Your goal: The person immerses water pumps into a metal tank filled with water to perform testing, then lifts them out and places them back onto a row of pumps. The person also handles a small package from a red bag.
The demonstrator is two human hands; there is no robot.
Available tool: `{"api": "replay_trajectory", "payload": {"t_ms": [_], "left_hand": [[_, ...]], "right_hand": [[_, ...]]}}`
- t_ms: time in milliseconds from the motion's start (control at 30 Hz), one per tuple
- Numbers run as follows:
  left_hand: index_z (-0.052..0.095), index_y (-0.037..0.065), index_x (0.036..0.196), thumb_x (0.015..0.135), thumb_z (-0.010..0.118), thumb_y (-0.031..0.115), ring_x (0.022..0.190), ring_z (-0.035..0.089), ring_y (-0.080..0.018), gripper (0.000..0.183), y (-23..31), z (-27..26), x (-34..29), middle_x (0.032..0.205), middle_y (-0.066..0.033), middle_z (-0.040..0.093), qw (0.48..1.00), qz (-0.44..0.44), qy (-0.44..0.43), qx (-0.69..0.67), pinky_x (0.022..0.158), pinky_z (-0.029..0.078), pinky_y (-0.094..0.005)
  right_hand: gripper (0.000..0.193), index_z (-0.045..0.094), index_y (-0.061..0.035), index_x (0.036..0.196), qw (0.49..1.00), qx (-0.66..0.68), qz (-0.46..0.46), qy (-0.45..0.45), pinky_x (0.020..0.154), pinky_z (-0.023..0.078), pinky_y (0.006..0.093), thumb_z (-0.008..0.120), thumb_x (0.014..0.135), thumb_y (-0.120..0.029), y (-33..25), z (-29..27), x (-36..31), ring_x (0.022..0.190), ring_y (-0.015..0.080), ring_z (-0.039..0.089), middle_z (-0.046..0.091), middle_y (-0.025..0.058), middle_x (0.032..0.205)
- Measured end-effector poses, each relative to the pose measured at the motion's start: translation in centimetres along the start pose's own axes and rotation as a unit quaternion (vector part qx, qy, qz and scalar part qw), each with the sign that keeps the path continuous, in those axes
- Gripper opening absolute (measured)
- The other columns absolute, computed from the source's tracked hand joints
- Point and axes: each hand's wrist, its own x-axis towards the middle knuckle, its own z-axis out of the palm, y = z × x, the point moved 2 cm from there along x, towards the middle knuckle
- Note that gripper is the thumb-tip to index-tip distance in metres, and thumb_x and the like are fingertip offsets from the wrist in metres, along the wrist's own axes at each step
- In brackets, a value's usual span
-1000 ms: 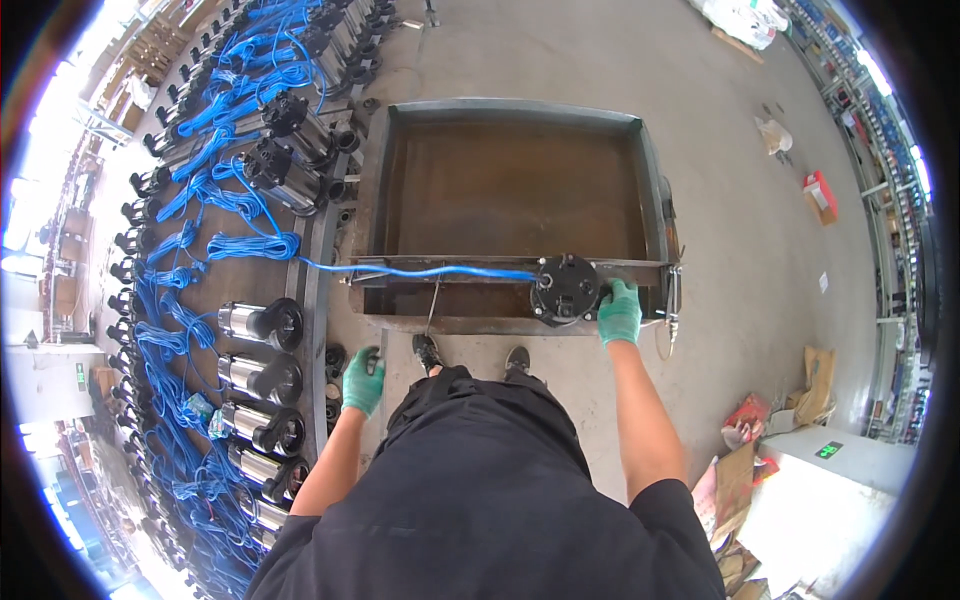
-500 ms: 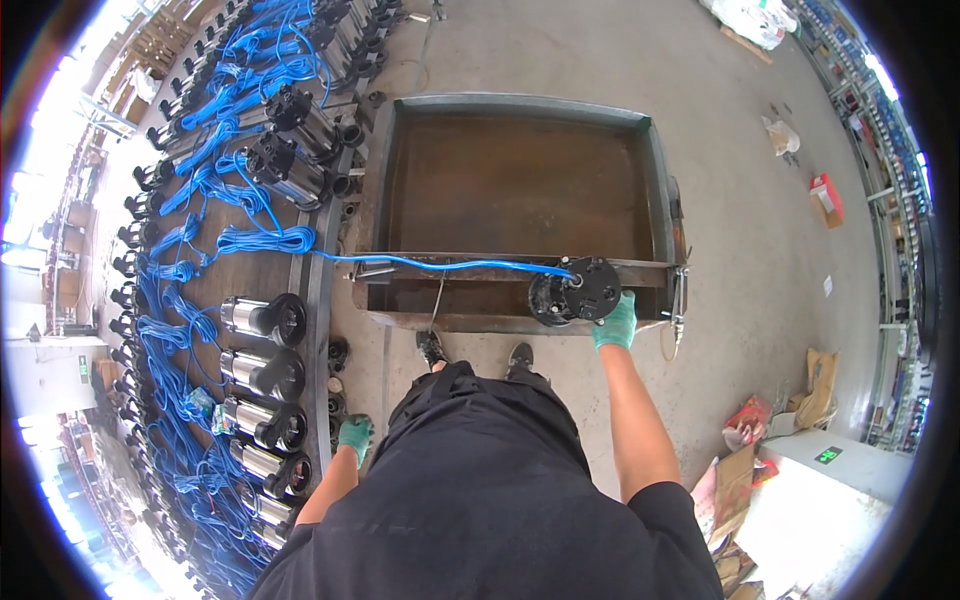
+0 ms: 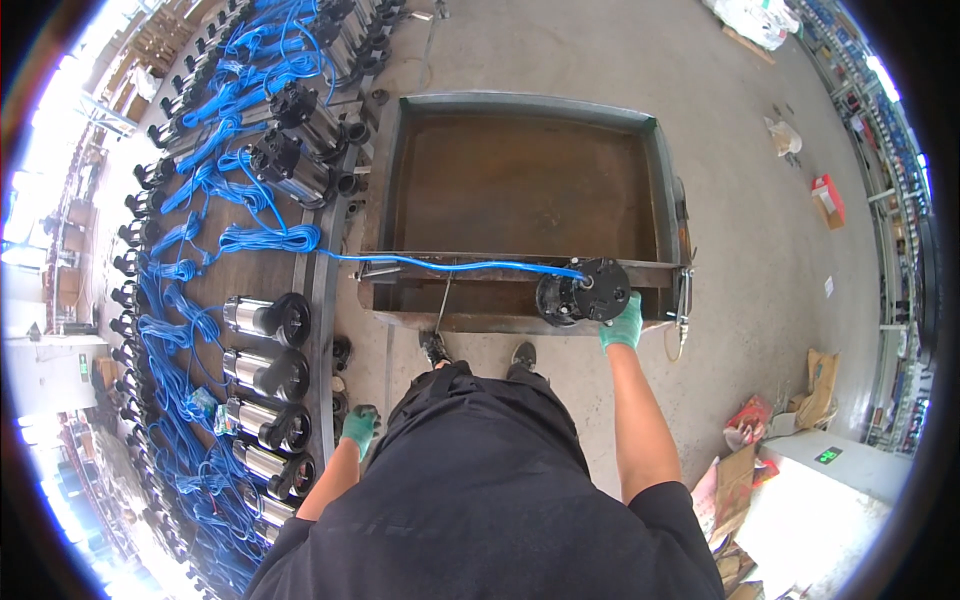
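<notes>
A black-topped submersible pump [image 3: 598,290] stands at the front right of a shallow metal tank [image 3: 520,322], by the bar across it. A blue cable [image 3: 470,266] runs from its top leftward to the cable bundles. My right hand [image 3: 624,324], in a green glove, grips the pump at its near right edge; the pump's body hides some fingers. Lower left, my left hand [image 3: 360,428], also gloved green, hangs beside my leg with loosely bent fingers and nothing visible in it. The closest thing to it is the edge of the rack of pumps.
On the left, several steel pumps [image 3: 265,372] lie in rows with blue cable coils [image 3: 268,238] among them. A metal rail [image 3: 322,350] edges that rack. Brown liquid or rust covers the tank floor [image 3: 520,180]. A white cabinet [image 3: 830,500] and cardboard [image 3: 735,490] are at lower right.
The view has shifted slightly. My right hand still holds the pump, which appears a little further right. My left hand has moved slightly upward beside my leg.
</notes>
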Motion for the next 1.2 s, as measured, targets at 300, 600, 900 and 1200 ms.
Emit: {"api": "replay_trajectory", "payload": {"t_ms": [300, 600, 900, 1200], "left_hand": [[0.062, 0.011, 0.118, 0.102, 0.054, 0.018, 0.084, 0.068, -0.018, 0.019, 0.4, -0.1, 0.0, 0.099, -0.0057, 0.069, 1.0, -0.014, -0.01, -0.011, 0.07, 0.055, -0.0351], [0.061, 0.014, 0.119, 0.102, 0.055, 0.024, 0.085, 0.068, -0.0177, 0.02, -0.9, 0.6, 0.3, 0.1, -0.0045, 0.069, 1.0, -0.012, -0.004, 0.009, 0.069, 0.054, -0.0352], [0.06, 0.015, 0.12, 0.102, 0.057, 0.024, 0.087, 0.067, -0.0177, 0.02, 1.0, 1.4, 0.3, 0.1, -0.0041, 0.069, 0.999, -0.008, 0.001, -0.032, 0.071, 0.054, -0.0353], [0.062, 0.014, 0.117, 0.102, 0.055, 0.023, 0.079, 0.067, -0.0164, 0.018, -0.3, 1.6, -0.7, 0.094, -0.003, 0.07, 0.999, -0.022, 0.027, -0.029, 0.065, 0.053, -0.0336]], "right_hand": [[0.026, 0.064, -0.0054, 0.114, 0.996, -0.009, -0.085, 0.003, 0.087, 0.054, 0.0323, 0.069, 0.088, -0.003, 2.0, 0.5, 1.3, 0.093, 0.0168, 0.065, 0.073, 0.0076, 0.107], [0.036, 0.057, -0.0007, 0.116, 0.977, 0.017, -0.135, -0.166, 0.085, 0.053, 0.0507, 0.063, 0.086, -0.019, -11.0, -5.8, -4.0, 0.095, 0.0446, 0.069, 0.072, 0.0253, 0.097], [0.037, 0.059, -0.0027, 0.117, 0.964, -0.123, -0.176, -0.154, 0.086, 0.053, 0.053, 0.064, 0.087, -0.022, -12.7, -5.9, -4.1, 0.093, 0.0445, 0.068, 0.071, 0.0249, 0.096], [0.032, 0.066, -0.0061, 0.119, 0.969, -0.115, -0.203, -0.079, 0.093, 0.052, 0.0467, 0.062, 0.088, -0.009, -1.8, -3.2, 1.1, 0.109, 0.0403, 0.065, 0.067, 0.0218, 0.117]]}}
